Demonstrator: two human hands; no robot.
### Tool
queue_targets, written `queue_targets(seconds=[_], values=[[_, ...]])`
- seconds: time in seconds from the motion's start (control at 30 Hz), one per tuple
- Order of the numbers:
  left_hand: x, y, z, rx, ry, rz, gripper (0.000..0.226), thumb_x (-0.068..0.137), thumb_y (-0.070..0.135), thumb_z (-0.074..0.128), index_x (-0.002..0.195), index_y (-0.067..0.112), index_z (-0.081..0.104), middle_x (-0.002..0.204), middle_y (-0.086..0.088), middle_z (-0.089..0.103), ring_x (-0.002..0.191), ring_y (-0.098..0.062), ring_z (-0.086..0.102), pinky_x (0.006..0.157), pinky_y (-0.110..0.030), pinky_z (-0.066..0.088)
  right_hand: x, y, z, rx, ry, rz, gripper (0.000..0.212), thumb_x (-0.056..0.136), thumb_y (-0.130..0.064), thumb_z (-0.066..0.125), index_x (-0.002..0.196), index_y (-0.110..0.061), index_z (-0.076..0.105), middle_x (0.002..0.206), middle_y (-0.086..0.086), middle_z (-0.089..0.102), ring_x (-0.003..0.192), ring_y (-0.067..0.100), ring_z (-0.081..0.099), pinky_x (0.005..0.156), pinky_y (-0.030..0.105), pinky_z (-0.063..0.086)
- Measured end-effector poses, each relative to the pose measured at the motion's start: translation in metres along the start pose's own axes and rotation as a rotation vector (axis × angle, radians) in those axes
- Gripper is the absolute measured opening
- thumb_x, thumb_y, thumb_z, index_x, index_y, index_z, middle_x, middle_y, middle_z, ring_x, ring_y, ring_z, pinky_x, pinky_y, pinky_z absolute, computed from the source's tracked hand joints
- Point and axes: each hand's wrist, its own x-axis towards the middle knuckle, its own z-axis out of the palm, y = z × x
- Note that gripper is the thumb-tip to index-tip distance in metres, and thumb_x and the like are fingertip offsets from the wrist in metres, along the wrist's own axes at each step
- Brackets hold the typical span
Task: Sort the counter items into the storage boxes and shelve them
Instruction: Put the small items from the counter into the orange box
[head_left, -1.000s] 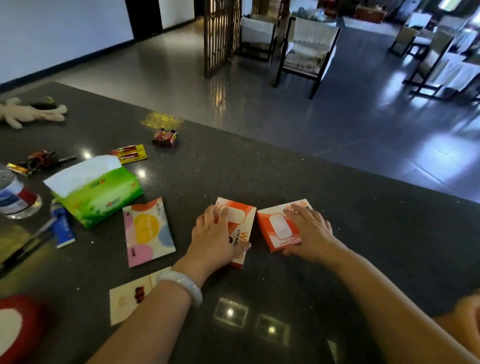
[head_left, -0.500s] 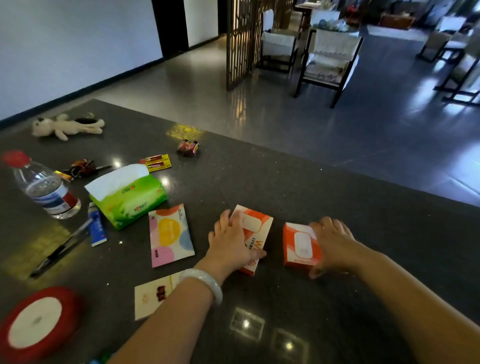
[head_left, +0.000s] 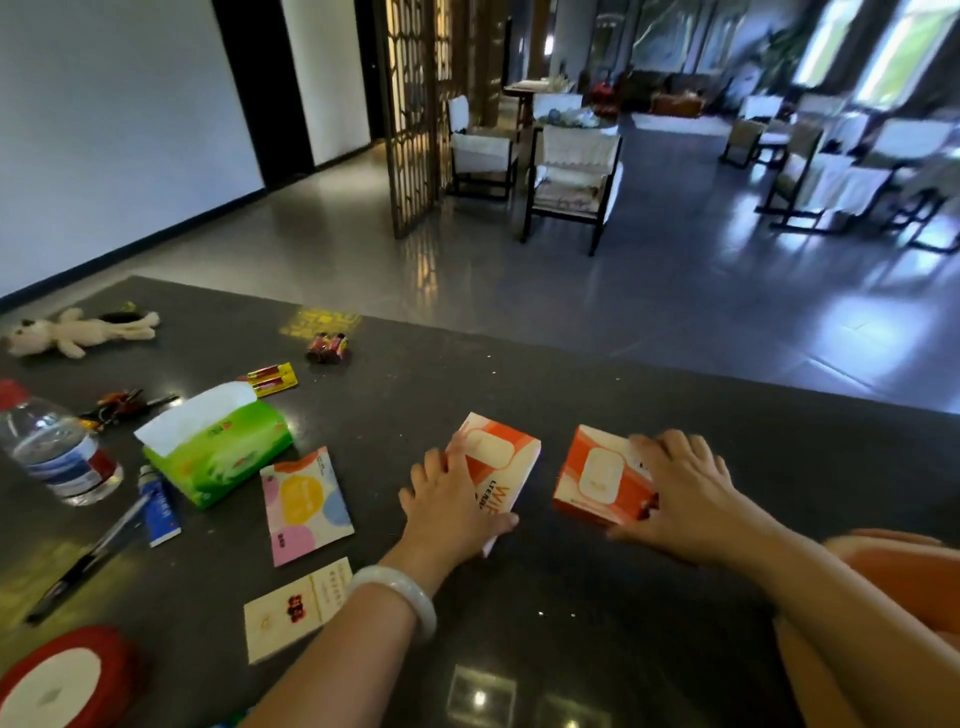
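Note:
Two orange-and-white boxes lie on the dark counter (head_left: 571, 623) in front of me. My left hand (head_left: 449, 506) grips the left box (head_left: 501, 457) along its left side, with the thumb curled round its near edge. On the right box (head_left: 595, 480), which tilts up off the counter, my right hand (head_left: 685, 493) holds the right side, fingers on top and thumb at the near lower corner. No storage box or shelf is in view.
To the left lie a green tissue box (head_left: 218, 449), a pastel packet (head_left: 304, 504), a cream card (head_left: 293, 608), a blue tube (head_left: 161, 512), a pen (head_left: 88, 564), a water bottle (head_left: 57, 452), a red ribbon spool (head_left: 57, 680), keys (head_left: 119, 402), batteries (head_left: 327, 347) and a plush toy (head_left: 78, 330). Beyond the counter's far edge is open floor with chairs.
My right hand has turned the right box and tipped it up off the counter. My left hand has kept its hold on the left box. The view has lifted toward the room.

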Motion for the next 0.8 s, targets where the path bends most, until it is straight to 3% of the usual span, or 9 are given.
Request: queue_targets(seconds=[0.23, 0.37, 0.57, 0.8], values=[[-0.044, 0.059, -0.021, 0.002, 0.004, 0.189, 0.110, 0.074, 0.067, 0.065, 0.150, 0.033, -0.007, 0.155, -0.002, 0.008, 0.142, -0.030, 0.018, 0.114, -0.052, 0.020, -0.071, 0.049, -0.047, 0.069, 0.256, 0.133, 0.103, 0.067, -0.068, 0.069, 0.148, -0.028, 0.018, 0.143, -0.001, 0.025, 0.132, 0.023, 0.023, 0.110, 0.044, 0.027], [-0.072, 0.101, -0.019, -0.002, 0.025, 0.310, 0.105, 0.075, 0.073, 0.058, 0.150, 0.034, -0.004, 0.150, -0.003, 0.014, 0.138, -0.028, 0.023, 0.113, -0.050, 0.022, -0.114, 0.094, -0.057, 0.089, 0.322, 0.218, 0.103, 0.068, -0.063, 0.073, 0.148, -0.029, 0.018, 0.145, -0.001, 0.025, 0.134, 0.023, 0.023, 0.111, 0.044, 0.028], [-0.112, 0.177, 0.017, 0.069, -0.037, 0.508, 0.108, 0.073, 0.073, 0.060, 0.151, 0.034, -0.004, 0.149, -0.001, 0.016, 0.137, -0.024, 0.023, 0.113, -0.047, 0.020, -0.176, 0.173, -0.062, 0.176, 0.202, 0.262, 0.112, 0.063, -0.063, 0.075, 0.151, -0.034, 0.012, 0.154, -0.006, 0.020, 0.142, 0.021, 0.019, 0.114, 0.047, 0.027], [-0.139, 0.235, 0.065, 0.096, -0.060, 0.546, 0.105, 0.074, 0.072, 0.060, 0.151, 0.033, -0.001, 0.149, 0.000, 0.016, 0.137, -0.025, 0.022, 0.113, -0.047, 0.019, -0.202, 0.225, -0.041, 0.223, 0.043, 0.172, 0.109, 0.062, -0.053, 0.081, 0.147, -0.040, 0.014, 0.149, -0.012, 0.023, 0.136, 0.012, 0.027, 0.107, 0.039, 0.036]])
